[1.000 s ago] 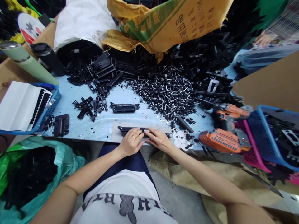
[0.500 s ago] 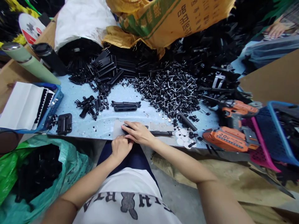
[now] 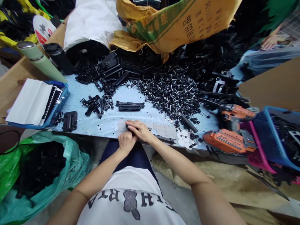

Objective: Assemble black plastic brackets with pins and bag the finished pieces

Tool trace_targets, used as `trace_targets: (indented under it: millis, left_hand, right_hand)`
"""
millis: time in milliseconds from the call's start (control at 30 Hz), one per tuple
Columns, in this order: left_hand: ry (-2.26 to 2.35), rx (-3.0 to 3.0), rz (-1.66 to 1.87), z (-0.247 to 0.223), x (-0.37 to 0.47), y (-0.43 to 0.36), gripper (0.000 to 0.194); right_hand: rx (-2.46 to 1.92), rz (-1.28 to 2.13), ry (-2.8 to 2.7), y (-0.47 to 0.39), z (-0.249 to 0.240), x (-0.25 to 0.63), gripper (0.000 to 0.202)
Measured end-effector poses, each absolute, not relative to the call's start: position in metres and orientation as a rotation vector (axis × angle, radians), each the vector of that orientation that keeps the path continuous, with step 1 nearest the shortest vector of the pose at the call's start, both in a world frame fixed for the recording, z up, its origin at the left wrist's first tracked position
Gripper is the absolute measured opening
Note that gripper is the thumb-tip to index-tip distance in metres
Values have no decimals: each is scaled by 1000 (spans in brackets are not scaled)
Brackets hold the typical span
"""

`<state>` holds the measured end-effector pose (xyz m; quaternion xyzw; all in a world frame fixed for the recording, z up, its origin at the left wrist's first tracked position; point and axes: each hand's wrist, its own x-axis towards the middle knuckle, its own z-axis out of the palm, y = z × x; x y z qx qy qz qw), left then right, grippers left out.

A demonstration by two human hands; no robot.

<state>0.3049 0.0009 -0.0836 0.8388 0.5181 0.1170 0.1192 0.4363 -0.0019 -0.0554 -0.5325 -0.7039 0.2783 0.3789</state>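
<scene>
At the table's front edge my left hand (image 3: 126,142) is closed, its fingers curled against a long black plastic part (image 3: 165,138). My right hand (image 3: 140,130) lies over the left fingers and the near end of that part, fingers bent down onto it. Most of the held end is hidden under both hands. The part's far end sticks out to the right past my right wrist, slanting toward the table edge. Beneath it is a pale grey strip (image 3: 161,129). A finished-looking black folded assembly (image 3: 130,106) lies just beyond my hands.
A heap of black-headed metal pins (image 3: 175,90) spreads ahead. White discs (image 3: 184,137) and an orange cordless drill (image 3: 231,140) are to the right. Small black links (image 3: 93,104), a black plate (image 3: 70,121) and a blue basket (image 3: 67,93) lie left. A co-worker's hand (image 3: 269,41) shows far right.
The long part has turned, its right end now lower toward the table edge. My hands stay together on it, the left slightly more tucked under the right. The whole view has shifted a little.
</scene>
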Motion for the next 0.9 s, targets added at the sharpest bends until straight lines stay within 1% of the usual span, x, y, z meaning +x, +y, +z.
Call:
trace_targets:
  millis: [133, 200, 367, 533, 700, 800, 900]
  left_hand:
    - [1504, 2493, 412, -87, 302, 1, 39]
    - [1515, 2503, 445, -90, 301, 1, 38]
    - [1498, 2527, 522, -96, 300, 1, 38]
    - [1499, 2512, 568, -100, 304, 0, 38]
    - [1426, 2576, 599, -101, 301, 1, 34]
    - [1390, 2631, 597, -100, 295, 4, 32]
    - [1371, 2670, 605, -100, 291, 6, 33]
  right_hand:
    - [-1360, 696, -1783, -3, -58, 434, 31]
    - [-1388, 630, -1810, -5, -61, 434, 32]
    - [-1408, 424, -1893, -8, -68, 432, 42]
    - [-1449, 320, -1901, -10, -70, 429, 42]
    - [-1432, 314, -1930, -11, -70, 431, 46]
    - [-1415, 331, -1986, -10, -68, 431, 43]
    - [-1492, 356, -1996, -8, -65, 431, 41]
